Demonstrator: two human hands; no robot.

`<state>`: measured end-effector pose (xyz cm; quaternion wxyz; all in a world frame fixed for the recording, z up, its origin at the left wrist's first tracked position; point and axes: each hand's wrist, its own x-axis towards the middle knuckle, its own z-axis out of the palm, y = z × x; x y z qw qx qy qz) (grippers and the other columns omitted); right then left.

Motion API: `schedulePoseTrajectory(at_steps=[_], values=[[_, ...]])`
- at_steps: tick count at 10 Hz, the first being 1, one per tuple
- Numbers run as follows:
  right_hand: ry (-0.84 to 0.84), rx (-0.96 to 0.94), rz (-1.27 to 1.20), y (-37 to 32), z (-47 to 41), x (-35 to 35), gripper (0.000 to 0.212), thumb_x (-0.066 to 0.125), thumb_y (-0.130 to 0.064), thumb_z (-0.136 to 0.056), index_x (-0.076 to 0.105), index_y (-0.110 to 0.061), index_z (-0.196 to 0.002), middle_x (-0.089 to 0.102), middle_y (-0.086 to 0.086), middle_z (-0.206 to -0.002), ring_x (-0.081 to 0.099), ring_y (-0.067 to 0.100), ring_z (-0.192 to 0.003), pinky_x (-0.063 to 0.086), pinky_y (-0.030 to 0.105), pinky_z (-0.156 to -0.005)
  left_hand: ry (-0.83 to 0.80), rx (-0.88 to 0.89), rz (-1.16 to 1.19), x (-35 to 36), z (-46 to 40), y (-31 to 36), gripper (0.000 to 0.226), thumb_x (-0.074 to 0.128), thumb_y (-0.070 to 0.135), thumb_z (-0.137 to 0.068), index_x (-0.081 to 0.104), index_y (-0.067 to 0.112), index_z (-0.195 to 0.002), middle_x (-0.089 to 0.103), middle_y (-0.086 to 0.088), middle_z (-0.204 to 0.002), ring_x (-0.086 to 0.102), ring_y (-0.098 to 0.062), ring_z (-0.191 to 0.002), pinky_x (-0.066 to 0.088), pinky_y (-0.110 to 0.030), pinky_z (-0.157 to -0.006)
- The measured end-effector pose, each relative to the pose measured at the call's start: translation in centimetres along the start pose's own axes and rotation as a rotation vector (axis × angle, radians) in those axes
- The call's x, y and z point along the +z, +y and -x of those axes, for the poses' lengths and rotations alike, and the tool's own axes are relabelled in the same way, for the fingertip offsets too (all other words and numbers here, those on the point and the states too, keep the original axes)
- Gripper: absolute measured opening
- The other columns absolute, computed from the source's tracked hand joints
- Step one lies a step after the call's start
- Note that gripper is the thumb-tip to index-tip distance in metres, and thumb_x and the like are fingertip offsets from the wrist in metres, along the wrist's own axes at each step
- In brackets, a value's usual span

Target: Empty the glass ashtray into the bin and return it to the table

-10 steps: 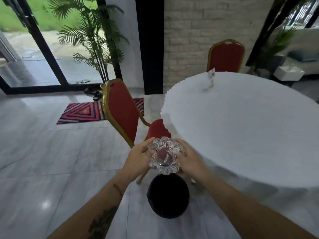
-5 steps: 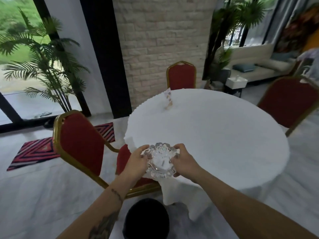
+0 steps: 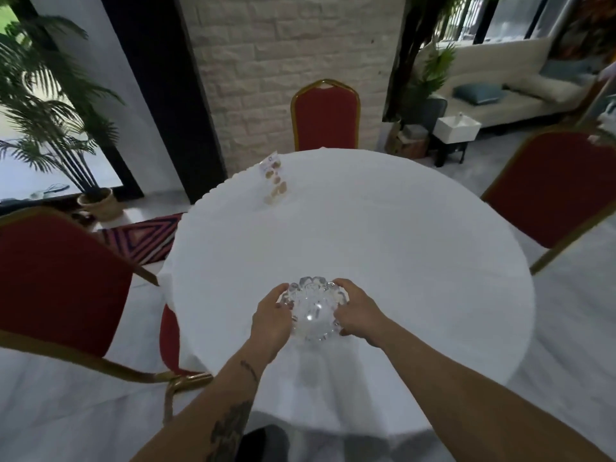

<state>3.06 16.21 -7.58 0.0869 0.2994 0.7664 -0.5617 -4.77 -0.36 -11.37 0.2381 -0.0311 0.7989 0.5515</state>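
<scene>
**Ashtray held over the near part of the table**

Both hands grip the glass ashtray [image 3: 313, 311] from opposite sides, above the white tablecloth near the table's [image 3: 383, 235] near edge. The left hand [image 3: 271, 316] curls its fingers [image 3: 283, 296] around the ashtray's left rim, and the right hand [image 3: 358, 313] closes its fingers around the right rim, thumbs towards the near side. Whether the ashtray's base already touches the cloth or sits just above it cannot be told from this view. The ashtray is upright, its scalloped rim facing up, and its bowl looks clear.

The bin [image 3: 263, 443] shows only as a dark shape at the bottom edge of the view, below the table's near edge and partly hidden by the left forearm, which carries dark tattoo marks.

Towards the far-left edge of the table stands a small upright card [image 3: 275, 178], well apart from the ashtray. Three red chairs with gold frames stand around the table: one at the left edge [image 3: 60, 278], one at the far edge [image 3: 325, 120] against the brick wall, and one at the right edge [image 3: 550, 188]. A palm plant [image 3: 50, 105] stands by the window at the left, with a striped mat [image 3: 146, 238] on the floor near it. A pale sofa [image 3: 510, 85] sits in the far right corner of the room.
</scene>
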Motion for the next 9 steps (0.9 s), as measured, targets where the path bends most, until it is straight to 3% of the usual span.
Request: schedulePoseTrajectory(at_steps=[2, 3, 4, 5, 6, 7, 8, 9], values=[[0.042, 0.043, 0.030, 2.4, -4.3, -4.5, 0.063, 0.043, 0.001, -0.089, 0.044, -0.026, -0.146, 0.051, 0.008, -0.127, 0.064, 0.028, -0.086, 0.061, 0.043, -0.074, -0.038, 0.013, -0.112, 6.9, -2.8, 0.7, 0.035, 0.053, 0.017, -0.089, 0.065, 0.042, -0.110, 0.075, 0.007, -0.103, 0.073, -0.020, -0.090, 0.063, -0.039, -0.083], [0.045, 0.067, 0.046, 3.3, -5.8, -5.9, 0.065, 0.044, -0.003, -0.090, 0.040, -0.025, -0.150, 0.049, 0.008, -0.141, 0.064, 0.030, -0.097, 0.061, 0.041, -0.073, -0.073, 0.018, -0.178, 8.9, -3.7, 1.2, 0.044, 0.052, 0.013, -0.088, 0.062, 0.035, -0.124, 0.073, 0.007, -0.109, 0.071, -0.016, -0.093, 0.059, -0.019, -0.069], [0.041, 0.092, 0.021, 4.0, -7.1, -6.7, 0.067, 0.045, -0.004, -0.090, 0.037, -0.025, -0.153, 0.046, 0.005, -0.146, 0.061, 0.029, -0.105, 0.062, 0.038, -0.076, -0.068, 0.033, -0.204, 10.3, -4.3, 1.5, 0.043, 0.053, 0.015, -0.093, 0.059, 0.030, -0.132, 0.070, 0.006, -0.122, 0.066, -0.015, -0.103, 0.049, -0.009, -0.069], [0.045, 0.101, 0.020, 4.4, -7.8, -7.1, 0.068, 0.048, -0.008, -0.085, 0.041, -0.027, -0.150, 0.049, 0.004, -0.145, 0.059, 0.029, -0.114, 0.060, 0.044, -0.087, -0.057, 0.038, -0.241, 11.4, -4.7, 1.7, 0.048, 0.049, 0.012, -0.095, 0.052, 0.027, -0.141, 0.062, 0.004, -0.135, 0.060, -0.019, -0.116, 0.044, -0.021, -0.092], [0.056, 0.090, 0.024, 5.0, -7.9, -7.2, 0.066, 0.048, -0.009, -0.085, 0.042, -0.026, -0.148, 0.053, 0.005, -0.139, 0.059, 0.029, -0.117, 0.056, 0.048, -0.095, -0.063, 0.026, -0.281, 12.0, -5.1, 1.4, 0.060, 0.045, 0.003, -0.093, 0.042, 0.024, -0.149, 0.054, 0.001, -0.145, 0.054, -0.021, -0.128, 0.039, -0.019, -0.095], [0.056, 0.077, 0.034, 5.3, -7.5, -7.3, 0.067, 0.046, -0.010, -0.082, 0.044, -0.027, -0.147, 0.061, 0.005, -0.130, 0.062, 0.030, -0.114, 0.055, 0.049, -0.096, -0.073, 0.027, -0.328, 12.1, -5.1, 1.7, 0.063, 0.045, 0.002, -0.093, 0.036, 0.021, -0.153, 0.047, -0.002, -0.150, 0.047, -0.022, -0.136, 0.035, -0.021, -0.103], [0.037, 0.048, 0.080, 5.0, -6.5, -7.7, 0.056, 0.047, -0.007, -0.086, 0.051, -0.024, -0.139, 0.063, -0.004, -0.100, 0.064, 0.028, -0.101, 0.057, 0.043, -0.091, -0.115, 0.083, -0.441, 11.7, -4.8, 1.5, 0.070, 0.045, 0.000, -0.090, 0.028, 0.019, -0.155, 0.043, -0.005, -0.153, 0.044, -0.024, -0.137, 0.035, -0.029, -0.110], [0.036, 0.030, 0.105, 4.5, -5.1, -8.0, 0.053, 0.049, -0.007, -0.092, 0.046, -0.019, -0.144, 0.053, -0.014, -0.091, 0.058, 0.023, -0.097, 0.050, 0.034, -0.085, -0.134, 0.108, -0.545, 10.9, -4.3, 1.4, 0.074, 0.046, 0.001, -0.089, 0.022, 0.017, -0.157, 0.037, -0.006, -0.156, 0.040, -0.026, -0.140, 0.034, -0.033, -0.113]])
